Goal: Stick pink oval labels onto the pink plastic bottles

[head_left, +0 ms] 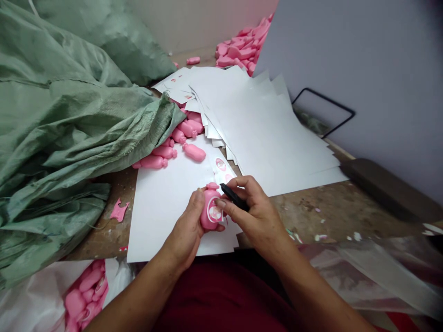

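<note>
Left hand (pixel 187 228) curled round the pink bottle (pixel 209 195) above white paper (pixel 155 221), right hand (pixel 258 205) closed on a black pen-like tool (pixel 236 198), I thumbed its oval sticker (pixel 214 212), which uneven pressure could have wrinkled

A green sack (pixel 104 124) and the pink bottles (pixel 187 129) at its mouth block the way left and ahead. White sheet (pixel 154 203) lies open beside the left hand (pixel 188 226). Right of the right hand (pixel 258 207), low paper (pixel 273 138) and scrap-dotted table (pixel 301 214) leave room, up to a grey panel (pixel 367 60) and dark bar (pixel 391 189).
</note>
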{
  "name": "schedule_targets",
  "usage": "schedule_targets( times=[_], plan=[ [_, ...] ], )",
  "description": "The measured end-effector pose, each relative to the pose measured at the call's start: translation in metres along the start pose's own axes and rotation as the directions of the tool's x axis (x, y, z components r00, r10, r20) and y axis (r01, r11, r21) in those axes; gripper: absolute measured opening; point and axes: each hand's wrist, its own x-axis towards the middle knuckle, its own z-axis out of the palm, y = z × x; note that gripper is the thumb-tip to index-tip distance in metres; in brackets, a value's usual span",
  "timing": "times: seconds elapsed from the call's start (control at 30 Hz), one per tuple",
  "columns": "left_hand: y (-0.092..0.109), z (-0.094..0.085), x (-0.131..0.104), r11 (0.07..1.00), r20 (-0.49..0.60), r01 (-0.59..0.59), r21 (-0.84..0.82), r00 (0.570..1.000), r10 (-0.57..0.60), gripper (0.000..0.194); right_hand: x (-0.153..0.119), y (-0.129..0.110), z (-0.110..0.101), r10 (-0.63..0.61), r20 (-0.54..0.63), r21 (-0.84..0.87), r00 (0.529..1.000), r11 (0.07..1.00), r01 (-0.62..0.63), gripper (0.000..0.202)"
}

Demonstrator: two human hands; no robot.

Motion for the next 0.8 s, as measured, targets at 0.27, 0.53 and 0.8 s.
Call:
schedule_targets(
  times=[0.27, 0.53, 0.8],
  plan=[
    [0.0, 0.0, -0.003, 0.995, 0.022, -0.036, 0.096, 0.999, 0.034, 0.042, -0.002, -0.003, 0.001, -0.164, -0.022, -0.24, 0.986, 0.958, 0.154, 0.012],
    [-0.002, -0.004, -0.006, 0.999, 0.041, 0.028, 0.044, 0.999, -0.03, 0.048, 0.004, 0.006, -0.007, -0.165, -0.08, -0.342, 0.983, 0.931, 0.129, 0.01],
    [0.005, -0.009, -0.008, 0.988, 0.013, 0.132, -0.082, 0.991, -0.131, 0.069, 0.007, 0.015, -0.005, -0.073, -0.057, -0.017, 0.996, 0.997, 0.072, 0.019]
  ],
)
